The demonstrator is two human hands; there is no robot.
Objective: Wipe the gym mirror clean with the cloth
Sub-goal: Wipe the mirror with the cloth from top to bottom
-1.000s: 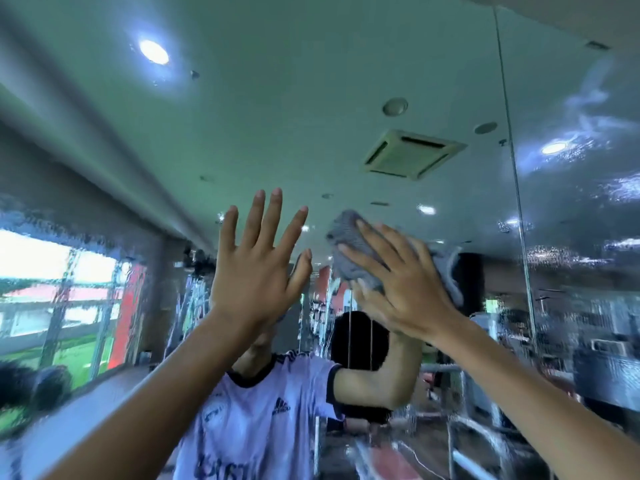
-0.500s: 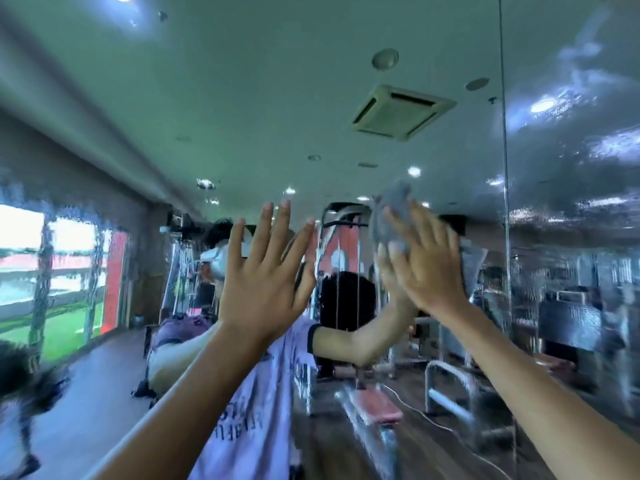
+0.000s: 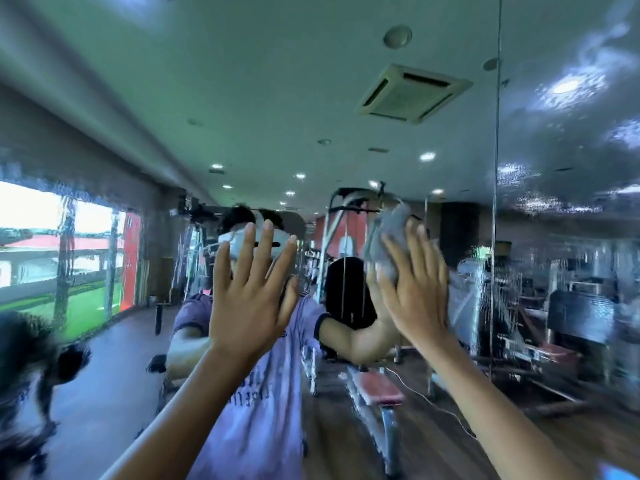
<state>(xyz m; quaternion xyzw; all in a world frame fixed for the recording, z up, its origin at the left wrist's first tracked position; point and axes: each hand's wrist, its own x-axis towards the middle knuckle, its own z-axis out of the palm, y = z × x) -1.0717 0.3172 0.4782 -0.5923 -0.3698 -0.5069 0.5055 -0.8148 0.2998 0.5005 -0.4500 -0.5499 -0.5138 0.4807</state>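
Note:
The gym mirror [image 3: 242,98] fills the whole view and reflects the room and me. Wet streaks and droplets cover its right panel and its left edge. A grey cloth [image 3: 388,242] is bunched against the glass at centre right. My right hand [image 3: 412,289] presses it flat to the mirror with straight, spread fingers; most of the cloth is hidden under the palm. To its left, my left hand [image 3: 251,296] is raised with fingers straight and spread, palm toward the glass. It holds nothing, and I cannot tell whether it touches the mirror.
A vertical seam [image 3: 496,202] divides the mirror panels right of my right hand. The reflection shows weight machines, a bench, a wooden floor and a bright window at left. The panel right of the seam looks heavily smeared.
My right hand has slid the cloth to the right and slightly down on the glass. My view has tilted downward, so more floor and less ceiling show. The left hand stays raised.

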